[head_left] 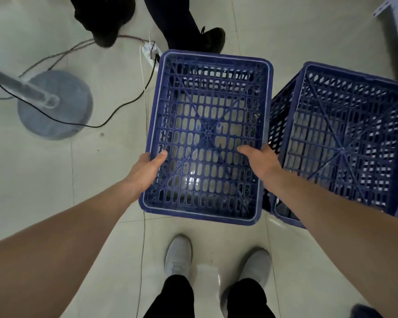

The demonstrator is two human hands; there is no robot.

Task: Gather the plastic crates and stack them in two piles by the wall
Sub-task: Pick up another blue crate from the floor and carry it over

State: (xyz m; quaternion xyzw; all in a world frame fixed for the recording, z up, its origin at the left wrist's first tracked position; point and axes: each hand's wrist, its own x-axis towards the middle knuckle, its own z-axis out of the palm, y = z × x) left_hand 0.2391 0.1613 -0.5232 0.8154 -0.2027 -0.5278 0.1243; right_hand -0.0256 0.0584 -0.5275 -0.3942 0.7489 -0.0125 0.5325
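Left grip (145, 171) and right grip (262, 164) hold crate (207, 131) rims; second crate (342, 150) just right

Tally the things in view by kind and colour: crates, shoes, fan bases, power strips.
Blue crates: 2 in plain view, held crate, right crate; any beneath hidden
Grey shoes: 2
Black shoes: 2
Fan base: 1
Power strip: 1
Total: 8

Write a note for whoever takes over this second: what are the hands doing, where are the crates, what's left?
Left hand and right hand: each holds a side rim of the blue crate, thumbs inside, lifted off the floor.
Second crate stands just right of it, apparently topping a pile already begun.
Left: set the held crate on a pile. Mind the cables underfoot.
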